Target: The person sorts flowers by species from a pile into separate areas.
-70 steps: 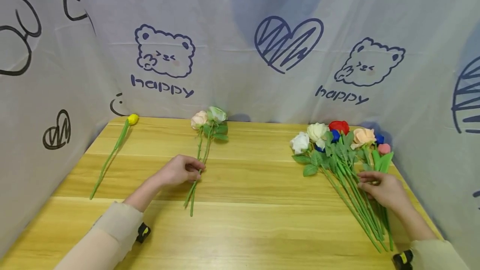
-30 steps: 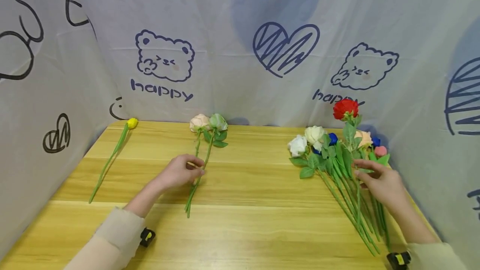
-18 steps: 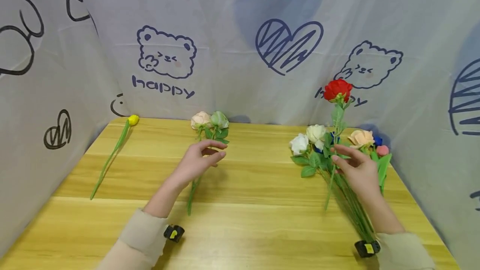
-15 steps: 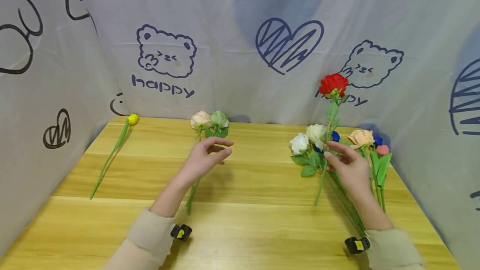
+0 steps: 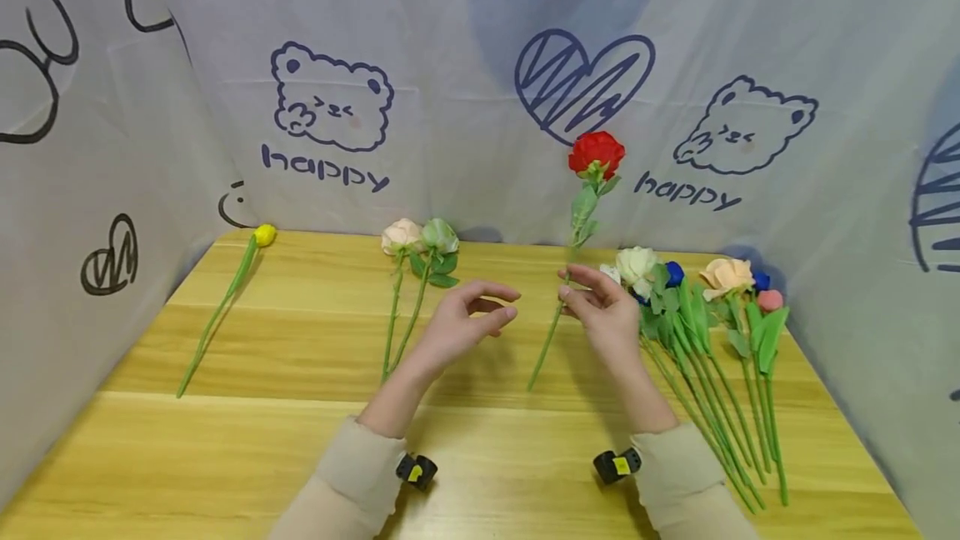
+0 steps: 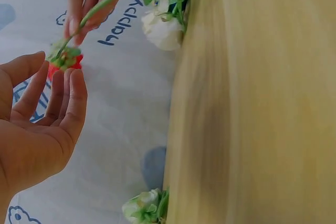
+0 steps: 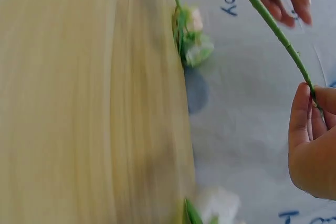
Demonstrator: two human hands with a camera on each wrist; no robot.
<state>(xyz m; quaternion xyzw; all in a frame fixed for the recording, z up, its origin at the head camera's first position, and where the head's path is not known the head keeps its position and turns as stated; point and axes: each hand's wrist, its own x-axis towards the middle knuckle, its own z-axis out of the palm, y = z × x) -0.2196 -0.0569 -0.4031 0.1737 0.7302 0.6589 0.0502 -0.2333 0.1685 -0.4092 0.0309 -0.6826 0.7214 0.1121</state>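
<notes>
My right hand [image 5: 606, 313] pinches the green stem of a red rose [image 5: 597, 155] between thumb and fingers, holding it up above the table with the bloom at the top. In the right wrist view the stem [image 7: 278, 32] runs up from the pinching fingertips. My left hand [image 5: 468, 319] is held out toward the rose, fingers and thumb apart and nothing between them. Behind that hand lie a pale pink rose [image 5: 402, 237] and a pale green rose [image 5: 440, 237], their stem ends hidden by the left forearm.
A yellow tulip [image 5: 264, 236] lies at the left of the wooden table [image 5: 247, 457]. Several flowers lie at the right, among them a white rose [image 5: 637, 270], a peach rose [image 5: 727, 275] and a pink tulip [image 5: 770, 300]. A printed cloth [image 5: 450, 157] hangs behind.
My right hand has lifted the red rose out of the pile at the right and carried it left to the middle. My left hand has let go of the pale roses' stems and moved right.
</notes>
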